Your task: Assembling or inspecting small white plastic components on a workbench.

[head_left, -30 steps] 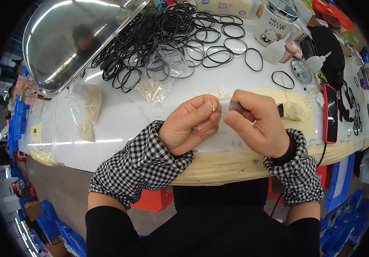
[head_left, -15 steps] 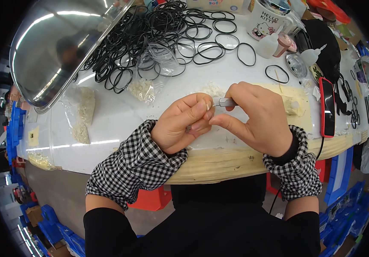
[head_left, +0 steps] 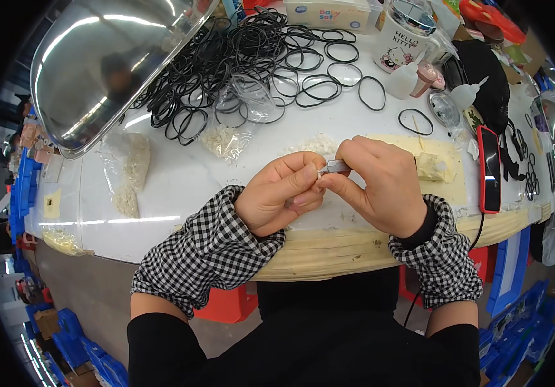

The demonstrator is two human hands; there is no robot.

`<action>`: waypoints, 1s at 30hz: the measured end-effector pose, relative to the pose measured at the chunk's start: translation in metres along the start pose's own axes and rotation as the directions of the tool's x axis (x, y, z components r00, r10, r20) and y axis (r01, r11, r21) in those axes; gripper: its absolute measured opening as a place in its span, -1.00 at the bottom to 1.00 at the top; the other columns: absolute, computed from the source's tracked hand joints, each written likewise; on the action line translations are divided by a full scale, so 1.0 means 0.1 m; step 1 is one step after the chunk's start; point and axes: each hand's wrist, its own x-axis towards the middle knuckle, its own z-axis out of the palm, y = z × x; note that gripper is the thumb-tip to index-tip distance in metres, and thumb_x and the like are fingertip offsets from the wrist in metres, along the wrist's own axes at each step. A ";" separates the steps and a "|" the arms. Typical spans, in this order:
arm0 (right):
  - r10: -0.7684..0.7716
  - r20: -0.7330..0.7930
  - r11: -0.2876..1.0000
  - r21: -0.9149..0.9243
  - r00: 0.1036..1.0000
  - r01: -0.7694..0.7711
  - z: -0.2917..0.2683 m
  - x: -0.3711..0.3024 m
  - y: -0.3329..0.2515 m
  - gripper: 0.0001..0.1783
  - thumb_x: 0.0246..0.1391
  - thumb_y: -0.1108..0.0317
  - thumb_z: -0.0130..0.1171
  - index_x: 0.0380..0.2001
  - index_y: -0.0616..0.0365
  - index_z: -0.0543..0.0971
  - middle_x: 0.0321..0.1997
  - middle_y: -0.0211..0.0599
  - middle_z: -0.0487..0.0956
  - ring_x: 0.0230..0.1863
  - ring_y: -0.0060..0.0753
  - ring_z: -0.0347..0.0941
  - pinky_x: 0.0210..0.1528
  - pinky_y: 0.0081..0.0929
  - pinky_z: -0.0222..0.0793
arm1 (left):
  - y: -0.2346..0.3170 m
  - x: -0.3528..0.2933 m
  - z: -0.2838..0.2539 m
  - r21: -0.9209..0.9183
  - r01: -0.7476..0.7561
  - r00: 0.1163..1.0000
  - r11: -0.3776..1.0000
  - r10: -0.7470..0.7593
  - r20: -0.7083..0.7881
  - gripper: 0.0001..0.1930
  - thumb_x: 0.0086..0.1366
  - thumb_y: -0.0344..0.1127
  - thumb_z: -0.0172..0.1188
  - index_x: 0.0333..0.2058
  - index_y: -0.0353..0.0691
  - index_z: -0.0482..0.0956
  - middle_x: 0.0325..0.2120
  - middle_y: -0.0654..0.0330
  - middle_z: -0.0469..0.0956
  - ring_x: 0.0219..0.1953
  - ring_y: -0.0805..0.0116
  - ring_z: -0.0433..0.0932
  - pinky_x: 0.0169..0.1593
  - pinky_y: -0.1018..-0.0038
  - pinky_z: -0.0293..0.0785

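Two clear plastic bags of small whitish pieces (head_left: 128, 174) lie at the left of the white table (head_left: 181, 180), a third bag (head_left: 229, 132) beside the heap of black rubber rings (head_left: 239, 61). Over the table's front edge, the left hand (head_left: 284, 197) and right hand (head_left: 377, 187) pinch a small grey-and-white piece (head_left: 332, 168) between their fingertips.

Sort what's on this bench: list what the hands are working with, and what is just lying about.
In hand:
left hand and right hand, pinching a small grey piece between them.

Lying about:
black rubber rings, metal bowl, bags of white bits, white mug, red phone, squeeze bottle.
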 end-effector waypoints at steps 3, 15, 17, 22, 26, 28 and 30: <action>0.010 0.037 1.000 0.007 0.999 -0.010 -0.02 0.00 -0.02 -0.62 -0.03 0.03 0.21 -0.62 0.08 0.40 -0.68 -0.41 0.36 -0.66 -0.35 0.35 -0.63 -0.45 0.22 | 0.01 -0.01 0.02 -0.004 -0.002 1.000 1.000 0.002 -0.006 -0.79 0.42 -0.23 -0.12 -0.23 -0.25 0.37 -0.46 0.39 0.33 -0.54 0.67 0.15 -0.40 0.69 0.13; 0.151 0.094 0.969 0.182 0.984 -0.166 -0.25 0.08 -0.01 -0.68 -0.02 0.19 0.25 -0.58 0.20 0.42 -0.65 -0.29 0.39 -0.65 -0.32 0.34 -0.63 -0.46 0.17 | 0.02 0.01 0.06 0.002 -0.003 0.989 1.000 0.003 -0.147 -0.77 0.40 -0.23 -0.12 -0.33 -0.28 0.37 -0.51 0.35 0.29 -0.56 0.62 0.13 -0.43 0.68 0.12; 0.152 0.120 0.981 0.106 0.981 -0.165 -0.30 0.07 0.04 -0.74 -0.06 0.27 0.26 -0.55 0.22 0.45 -0.63 -0.25 0.42 -0.59 -0.23 0.38 -0.55 -0.40 0.25 | 0.04 0.01 0.01 0.004 0.017 0.984 1.000 -0.016 -0.177 -0.78 0.39 -0.25 -0.12 -0.33 -0.28 0.36 -0.51 0.32 0.30 -0.56 0.60 0.14 -0.43 0.67 0.12; 0.181 0.433 0.983 -0.092 0.883 -0.156 -0.37 -0.04 0.14 -0.84 -0.13 0.35 0.25 -0.52 0.22 0.52 -0.52 -0.19 0.53 -0.43 -0.10 0.48 -0.40 -0.28 0.35 | 0.03 0.04 -0.02 -0.252 -0.064 0.954 0.966 -0.014 -0.298 -0.83 0.22 -0.37 -0.08 -0.24 -0.31 0.37 -0.35 0.12 0.40 -0.53 0.47 0.22 -0.44 0.61 0.16; 0.221 0.487 0.975 -0.128 0.845 -0.182 -0.33 -0.03 0.14 -0.84 -0.13 0.35 0.24 -0.51 0.22 0.54 -0.50 -0.16 0.55 -0.39 -0.07 0.49 -0.36 -0.25 0.37 | 0.04 0.02 -0.06 -0.265 -0.084 0.943 0.961 -0.009 -0.332 -0.84 0.24 -0.37 -0.09 -0.24 -0.30 0.33 -0.37 0.15 0.37 -0.53 0.48 0.21 -0.44 0.60 0.17; 0.227 0.489 0.974 -0.139 0.842 -0.181 -0.29 -0.05 0.16 -0.85 -0.12 0.35 0.24 -0.53 0.22 0.54 -0.50 -0.16 0.55 -0.38 -0.08 0.49 -0.36 -0.25 0.37 | 0.06 0.03 -0.05 -0.253 -0.088 0.940 0.963 -0.004 -0.341 -0.86 0.26 -0.36 -0.12 -0.24 -0.28 0.29 -0.38 0.18 0.32 -0.52 0.50 0.21 -0.45 0.62 0.18; 0.229 0.500 0.973 -0.154 0.835 -0.174 -0.24 -0.07 0.18 -0.85 -0.11 0.35 0.24 -0.52 0.22 0.53 -0.49 -0.16 0.55 -0.37 -0.08 0.49 -0.35 -0.25 0.37 | 0.07 0.02 -0.04 -0.248 -0.091 0.933 0.964 -0.004 -0.360 -0.86 0.26 -0.37 -0.11 -0.24 -0.28 0.29 -0.39 0.18 0.32 -0.52 0.49 0.21 -0.45 0.62 0.18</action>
